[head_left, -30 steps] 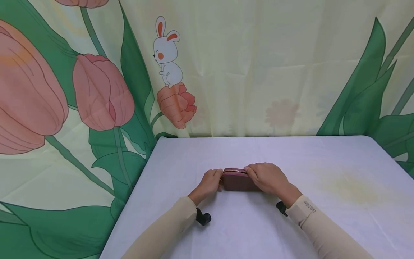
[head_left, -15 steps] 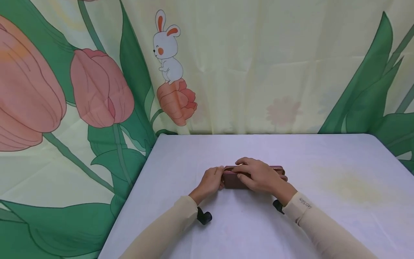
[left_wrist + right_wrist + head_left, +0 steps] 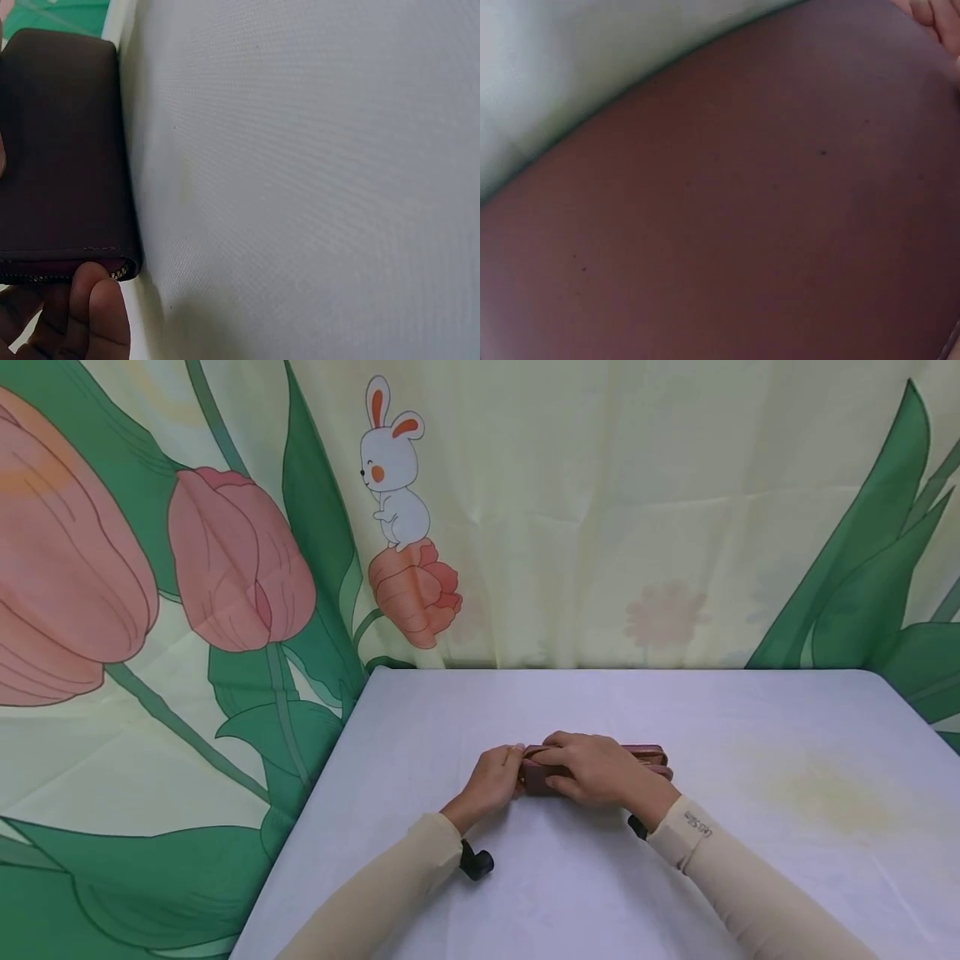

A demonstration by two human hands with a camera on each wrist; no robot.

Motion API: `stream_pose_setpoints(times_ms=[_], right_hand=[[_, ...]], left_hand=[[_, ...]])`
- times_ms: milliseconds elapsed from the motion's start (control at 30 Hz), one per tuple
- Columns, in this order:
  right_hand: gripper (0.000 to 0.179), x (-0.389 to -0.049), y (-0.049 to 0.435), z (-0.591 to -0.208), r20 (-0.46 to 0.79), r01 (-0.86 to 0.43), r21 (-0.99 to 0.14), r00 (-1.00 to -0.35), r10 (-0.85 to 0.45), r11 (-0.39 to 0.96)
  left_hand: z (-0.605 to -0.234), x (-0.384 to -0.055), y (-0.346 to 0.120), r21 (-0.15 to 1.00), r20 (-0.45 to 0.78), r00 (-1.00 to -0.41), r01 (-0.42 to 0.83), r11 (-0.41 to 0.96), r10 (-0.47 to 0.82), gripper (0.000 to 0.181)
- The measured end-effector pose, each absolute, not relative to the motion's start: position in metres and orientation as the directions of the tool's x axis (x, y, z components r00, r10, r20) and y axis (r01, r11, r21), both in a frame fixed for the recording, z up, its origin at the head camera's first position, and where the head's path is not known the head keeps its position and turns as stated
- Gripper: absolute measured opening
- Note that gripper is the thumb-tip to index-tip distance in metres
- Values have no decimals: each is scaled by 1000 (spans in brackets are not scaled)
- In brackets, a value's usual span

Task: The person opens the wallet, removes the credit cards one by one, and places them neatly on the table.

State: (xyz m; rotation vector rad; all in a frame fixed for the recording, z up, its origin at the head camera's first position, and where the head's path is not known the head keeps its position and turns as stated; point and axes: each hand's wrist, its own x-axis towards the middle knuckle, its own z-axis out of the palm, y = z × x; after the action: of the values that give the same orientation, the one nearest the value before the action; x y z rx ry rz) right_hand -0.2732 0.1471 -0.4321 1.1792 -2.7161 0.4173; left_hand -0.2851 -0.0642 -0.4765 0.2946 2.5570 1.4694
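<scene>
A brown zip-around wallet (image 3: 538,781) stands on its long edge on the white cloth, its zip side up. Its right end gapes and shows a lighter inside. At the left end, my left hand (image 3: 491,779) grips the wallet; its fingertips (image 3: 109,311) lie by the gold zip teeth in the left wrist view. My right hand (image 3: 596,768) reaches over the top, fingers bent into the opening and thumb against the front panel. Those fingertips are hidden from the head view. The wallet's plain side (image 3: 727,187) fills most of the right wrist view.
A white cloth (image 3: 420,710) covers the table, with a faint yellowish stain (image 3: 832,797) at the right. Behind the far edge hangs a curtain (image 3: 540,527) printed with tulips and a rabbit. A black wrist camera (image 3: 476,862) sits under the left cuff.
My right hand has moved left from the wallet's right end to its middle, its fingers now bent over the top. The uncovered right end gapes. My left hand keeps its grip.
</scene>
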Motion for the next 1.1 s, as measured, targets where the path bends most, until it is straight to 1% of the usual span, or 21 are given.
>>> stream_pose_setpoints(times_ms=[300, 433, 567, 633, 767, 833, 900, 1000, 1100], right_hand=[[31, -273, 148, -440, 262, -718, -122, -689, -675, 686], [32, -273, 149, -442, 294, -722, -101, -678, -673, 684], [32, -274, 150, -443, 319, -736, -105, -661, -679, 668], [31, -274, 149, -443, 324, -743, -109, -655, -683, 661], [29, -276, 146, -439, 297, -740, -114, -662, -688, 663], [29, -278, 144, -437, 265, -731, -120, -675, -688, 671], [30, -279, 143, -434, 230, -718, -126, -693, -684, 685], [29, -281, 142, -434, 191, -700, -135, -713, -674, 702], [28, -281, 143, -436, 204, -698, -134, -715, -669, 704]], left_hand=[[-475, -283, -64, 840, -38, -958, 123, 529, 285, 48], [-476, -284, -65, 850, -47, -954, 117, 513, 296, 49], [-477, -286, -66, 867, -56, -957, 94, 489, 284, 50], [-476, -286, -66, 857, -33, -962, 113, 503, 272, 49], [-470, -287, -66, 801, 46, -965, 191, 567, 259, 46], [-466, -288, -65, 771, 93, -961, 235, 592, 260, 45], [-462, -289, -64, 758, 111, -959, 252, 601, 262, 44], [-459, -291, -63, 747, 116, -955, 264, 611, 272, 44], [-461, -291, -64, 753, 73, -957, 238, 613, 282, 45]])
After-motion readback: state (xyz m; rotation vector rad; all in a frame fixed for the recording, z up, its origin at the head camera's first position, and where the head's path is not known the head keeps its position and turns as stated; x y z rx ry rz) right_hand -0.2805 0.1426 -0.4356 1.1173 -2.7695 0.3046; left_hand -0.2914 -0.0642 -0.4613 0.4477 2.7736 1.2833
